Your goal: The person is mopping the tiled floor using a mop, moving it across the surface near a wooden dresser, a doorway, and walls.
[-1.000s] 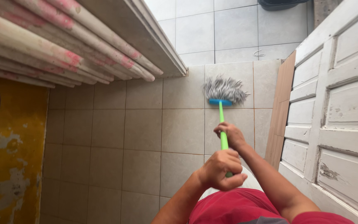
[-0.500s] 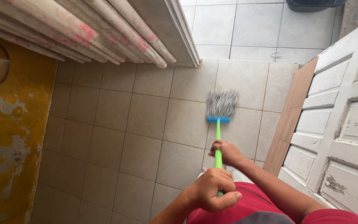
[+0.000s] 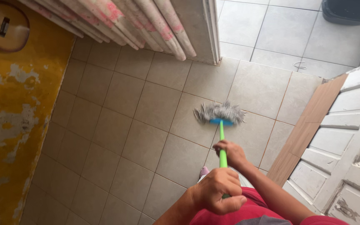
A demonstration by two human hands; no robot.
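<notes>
Left hand (image 3: 215, 189) and right hand (image 3: 229, 152) clench the green broom (image 3: 221, 137) handle; grey bristles splay on tiles beyond the right hand.

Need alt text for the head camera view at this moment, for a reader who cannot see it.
Seen from above, a person grips a green-handled broom with both hands, right hand lower on the handle, left hand nearer the body, its grey bristles splayed on the beige tiled floor. A white panelled door stands open at right.
</notes>
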